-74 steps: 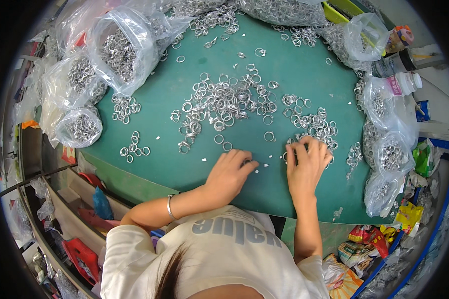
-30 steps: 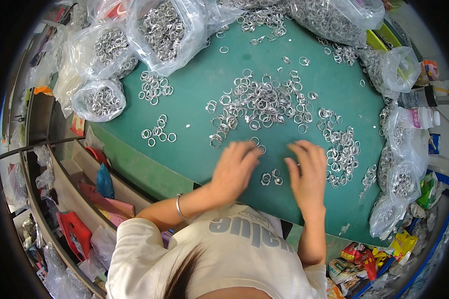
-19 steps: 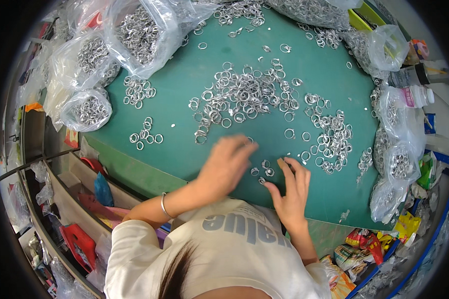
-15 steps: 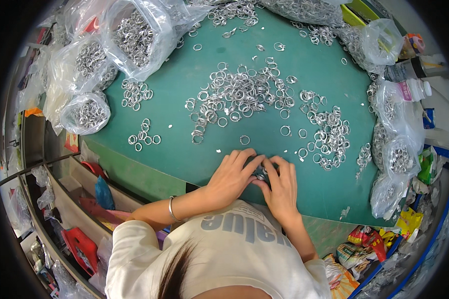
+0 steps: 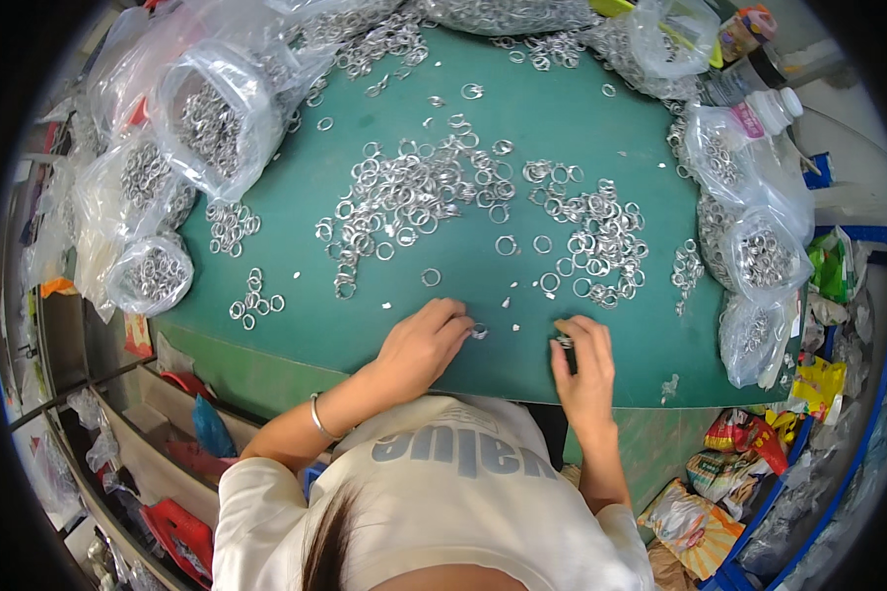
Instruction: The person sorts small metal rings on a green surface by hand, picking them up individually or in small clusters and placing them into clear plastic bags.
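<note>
My left hand [image 5: 424, 347] is pinched near the table's front edge, with a silver ring [image 5: 479, 332] at its fingertips. Apart from it, to the right, my right hand [image 5: 587, 366] is closed, with thumb and fingers round a small cluster of silver rings [image 5: 565, 342], partly hidden by the fingers. Ahead of both hands spreads a large loose pile of silver rings [image 5: 414, 187]. A second ring pile [image 5: 606, 241] lies beyond my right hand. Single rings lie between, one ring [image 5: 431, 278] just ahead of my left hand.
Clear plastic bags of rings [image 5: 212, 123] crowd the table's left side; more ring-filled bags [image 5: 764, 251] line the right edge. Small ring groups [image 5: 254, 300] lie at left. A white-capped bottle [image 5: 774, 110] leans at the far right. Open drawers [image 5: 128, 404] stand lower left, snack packets [image 5: 695, 527] lower right.
My hands, together at the fingertips before, have moved apart, the left one leftward and the right one rightward. The whole view has shifted, so the piles appear farther left.
</note>
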